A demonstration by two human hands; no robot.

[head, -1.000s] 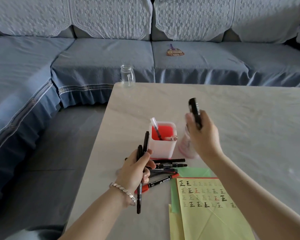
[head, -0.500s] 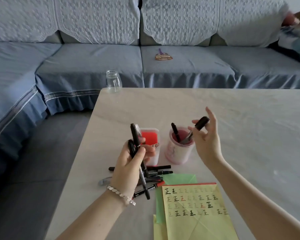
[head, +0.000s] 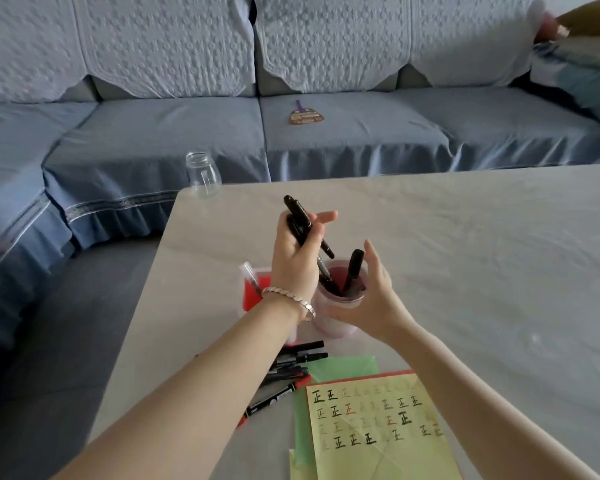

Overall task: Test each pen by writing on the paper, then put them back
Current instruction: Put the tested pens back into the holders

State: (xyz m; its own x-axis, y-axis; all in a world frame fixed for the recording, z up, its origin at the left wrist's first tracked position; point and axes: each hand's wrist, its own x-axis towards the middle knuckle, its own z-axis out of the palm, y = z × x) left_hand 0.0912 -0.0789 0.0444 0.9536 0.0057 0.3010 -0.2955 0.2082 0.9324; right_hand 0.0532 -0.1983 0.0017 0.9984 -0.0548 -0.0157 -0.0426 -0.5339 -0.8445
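Two black pens [head: 298, 213] slant in the left hand [head: 293, 268], caps up-left, tips down-right over the pink cup [head: 336, 329] on the table [head: 465, 254]. Its fingers curl round them, wrist raised. The right hand [head: 374, 299] rests against the cup's side, fingers straight.

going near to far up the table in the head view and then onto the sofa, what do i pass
yellow paper → pink cup → glass jar → fan lying on the sofa seat
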